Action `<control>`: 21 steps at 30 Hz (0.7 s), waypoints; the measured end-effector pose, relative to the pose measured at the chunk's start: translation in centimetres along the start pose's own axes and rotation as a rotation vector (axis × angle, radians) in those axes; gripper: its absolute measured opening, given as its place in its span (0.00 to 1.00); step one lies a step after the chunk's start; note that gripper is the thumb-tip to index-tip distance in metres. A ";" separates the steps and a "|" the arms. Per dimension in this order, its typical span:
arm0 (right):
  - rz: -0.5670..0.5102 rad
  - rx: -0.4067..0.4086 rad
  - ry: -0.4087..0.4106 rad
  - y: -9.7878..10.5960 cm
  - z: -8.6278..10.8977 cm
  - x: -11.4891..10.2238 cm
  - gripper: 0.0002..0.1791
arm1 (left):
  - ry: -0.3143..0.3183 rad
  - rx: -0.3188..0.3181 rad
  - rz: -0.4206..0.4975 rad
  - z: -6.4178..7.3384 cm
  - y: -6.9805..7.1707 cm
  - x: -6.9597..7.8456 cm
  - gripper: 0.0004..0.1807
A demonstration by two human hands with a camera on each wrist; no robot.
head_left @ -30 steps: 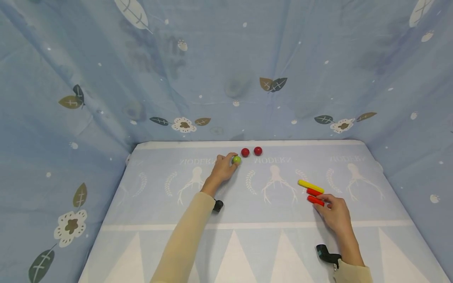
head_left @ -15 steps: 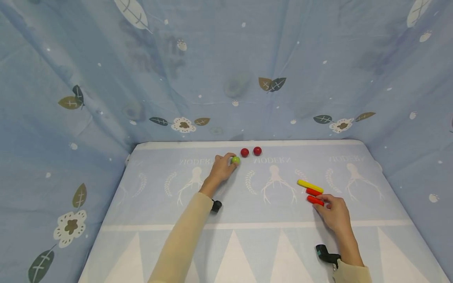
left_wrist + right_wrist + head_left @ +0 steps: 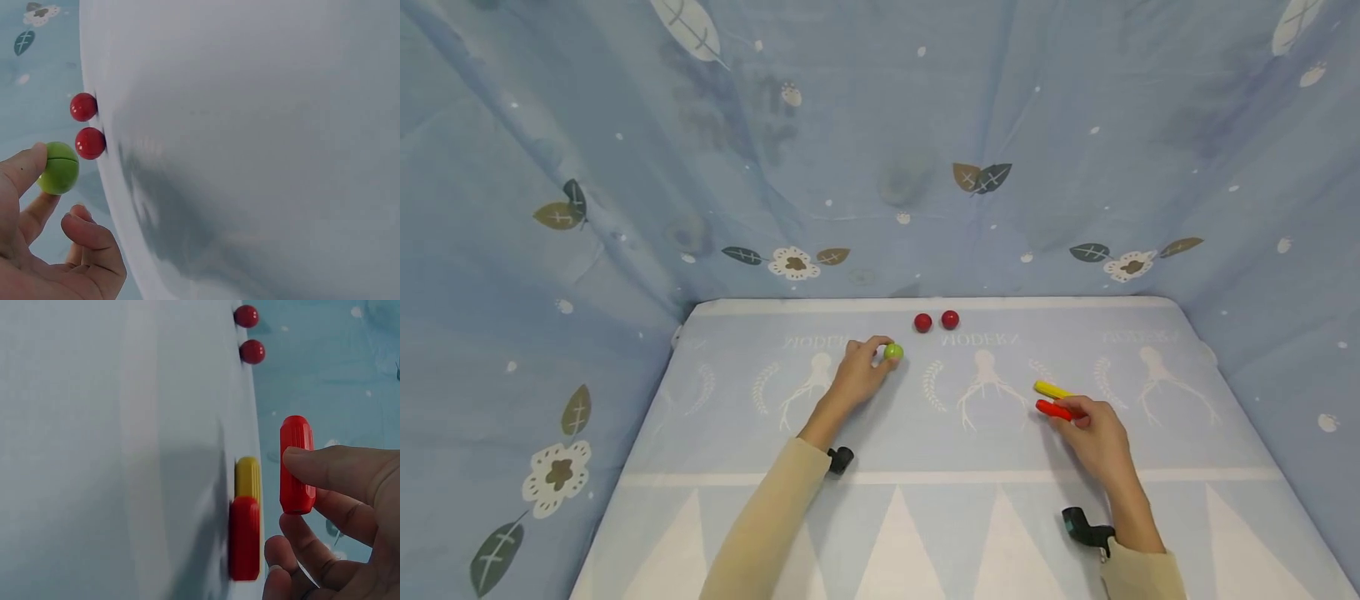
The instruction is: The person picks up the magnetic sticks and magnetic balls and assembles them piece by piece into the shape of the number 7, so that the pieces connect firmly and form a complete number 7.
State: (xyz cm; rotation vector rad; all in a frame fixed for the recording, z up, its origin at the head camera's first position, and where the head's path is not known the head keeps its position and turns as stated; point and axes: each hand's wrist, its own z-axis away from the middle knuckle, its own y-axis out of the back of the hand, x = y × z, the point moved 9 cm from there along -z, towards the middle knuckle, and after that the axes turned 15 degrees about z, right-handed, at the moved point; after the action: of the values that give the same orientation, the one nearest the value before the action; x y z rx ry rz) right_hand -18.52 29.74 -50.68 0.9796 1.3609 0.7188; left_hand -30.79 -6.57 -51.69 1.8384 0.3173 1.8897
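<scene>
My left hand (image 3: 856, 372) pinches a green ball (image 3: 892, 352) between thumb and fingertip. A groove runs round the ball, plain in the left wrist view, where it hangs off the table. Two red balls (image 3: 84, 107) lie beyond it near the back edge. On the right, my right hand (image 3: 1097, 435) pinches a short, ridged red stick (image 3: 296, 465) between thumb and fingers, held above the table. Beneath it a second red stick (image 3: 244, 539) lies beside a yellow stick (image 3: 1051, 389); in the head view the hand hides most of that second red one.
A pale blue patterned cloth covers the table (image 3: 925, 450). Blue leaf-printed curtains (image 3: 880, 150) rise behind it and at both sides. Black wrist cameras (image 3: 1082, 527) stick out from both wrists.
My left hand has lifted the green ball and drawn it back slightly left, away from the red balls. The right hand has raised the near red stick and shifted it slightly forward and left.
</scene>
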 end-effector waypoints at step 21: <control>-0.082 -0.109 0.161 -4.5 -3.9 -8.4 0.12 | 0.012 0.020 0.007 6.5 3.8 -2.3 0.22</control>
State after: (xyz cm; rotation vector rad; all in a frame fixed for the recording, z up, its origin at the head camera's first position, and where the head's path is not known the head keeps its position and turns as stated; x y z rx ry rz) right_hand -23.78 20.95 -50.59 0.7893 1.4767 0.8145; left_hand -25.13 -12.01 -51.41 1.8439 0.3360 1.9100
